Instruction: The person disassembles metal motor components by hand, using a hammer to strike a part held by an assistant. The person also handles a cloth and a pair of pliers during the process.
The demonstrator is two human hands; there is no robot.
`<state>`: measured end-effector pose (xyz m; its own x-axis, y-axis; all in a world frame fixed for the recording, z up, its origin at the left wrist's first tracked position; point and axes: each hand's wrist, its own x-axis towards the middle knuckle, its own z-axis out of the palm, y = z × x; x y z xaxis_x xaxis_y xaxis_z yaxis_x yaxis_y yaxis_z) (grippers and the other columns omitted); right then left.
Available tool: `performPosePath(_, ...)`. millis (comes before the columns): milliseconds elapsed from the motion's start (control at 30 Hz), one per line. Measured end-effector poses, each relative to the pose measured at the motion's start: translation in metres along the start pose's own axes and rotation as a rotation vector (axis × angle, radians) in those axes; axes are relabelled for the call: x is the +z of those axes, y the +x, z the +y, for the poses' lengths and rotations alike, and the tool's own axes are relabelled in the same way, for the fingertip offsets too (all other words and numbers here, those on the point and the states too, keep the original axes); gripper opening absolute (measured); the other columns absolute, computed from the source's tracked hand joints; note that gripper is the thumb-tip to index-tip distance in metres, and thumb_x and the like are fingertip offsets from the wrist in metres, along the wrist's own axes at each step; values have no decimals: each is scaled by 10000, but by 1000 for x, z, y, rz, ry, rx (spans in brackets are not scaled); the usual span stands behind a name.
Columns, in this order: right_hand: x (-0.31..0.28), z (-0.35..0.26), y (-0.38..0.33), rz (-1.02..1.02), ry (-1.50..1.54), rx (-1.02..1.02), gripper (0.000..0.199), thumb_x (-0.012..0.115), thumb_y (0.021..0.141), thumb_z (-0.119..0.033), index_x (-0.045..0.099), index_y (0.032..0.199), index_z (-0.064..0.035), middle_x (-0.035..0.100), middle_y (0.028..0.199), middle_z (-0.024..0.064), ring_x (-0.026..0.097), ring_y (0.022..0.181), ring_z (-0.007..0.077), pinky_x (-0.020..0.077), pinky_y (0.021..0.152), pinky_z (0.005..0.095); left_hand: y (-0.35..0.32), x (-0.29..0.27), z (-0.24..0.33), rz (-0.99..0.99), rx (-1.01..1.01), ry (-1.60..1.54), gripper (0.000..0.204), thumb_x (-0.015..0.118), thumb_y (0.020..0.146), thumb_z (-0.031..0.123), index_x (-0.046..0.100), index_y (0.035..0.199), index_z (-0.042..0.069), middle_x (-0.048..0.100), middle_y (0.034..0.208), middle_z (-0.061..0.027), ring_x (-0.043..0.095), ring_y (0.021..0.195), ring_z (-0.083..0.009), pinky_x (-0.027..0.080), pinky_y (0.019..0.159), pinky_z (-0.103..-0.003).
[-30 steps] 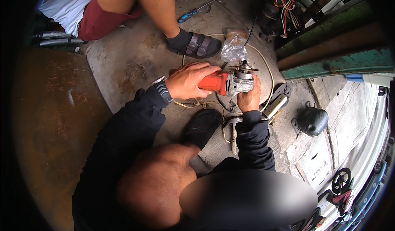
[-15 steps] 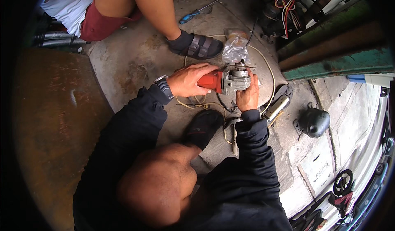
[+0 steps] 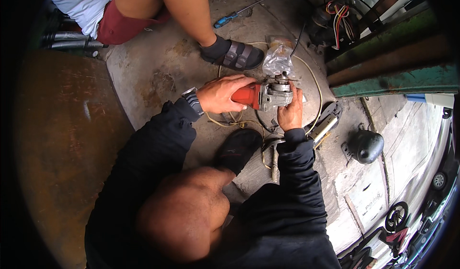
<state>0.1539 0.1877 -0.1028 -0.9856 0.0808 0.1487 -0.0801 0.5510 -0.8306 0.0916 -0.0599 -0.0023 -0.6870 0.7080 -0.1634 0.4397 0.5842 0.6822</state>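
Observation:
An angle grinder with a red body and a silver metal head is held up between my hands, its spindle side turned up. My left hand, with a watch at the wrist, wraps round the red body. On the other side, my right hand is closed against the metal head, its fingertips partly hidden behind it. A thin disc seen edge-on appears to sit at the spindle. Just beyond the head lies a clear plastic bag on the ground.
Another person's sandalled foot rests beyond my left hand, near a blue screwdriver. A hammer, a white power strip and a pale cable lie close by. Farther right are a black rounded tank and a green metal beam.
The view has shifted slightly, so the surroundings sit a little lower and to the right. Both hands keep their hold on the angle grinder, with hardly any movement.

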Motion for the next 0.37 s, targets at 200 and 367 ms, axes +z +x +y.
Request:
performPosePath(200,0,1,-1,7,-16,-60,900,549,654,122,399,1514,-96,483,1158,220,524,1109,432,431,1027,430,-1,1,-1,6,28,-14,759,788,779,227,463,1431,17,564,1333,-184,571,1230,-351,458,1045,-403)
performPosePath(367,-4,-1,-1,-4,-64,-19,614,627,863,-41,447,1449,-40,535,1186,204,571,1092,415,461,971,440,8,12,-9,-20,66,-146,757,783,784,222,460,1438,23,545,1373,-185,560,1259,-335,445,1068,-393)
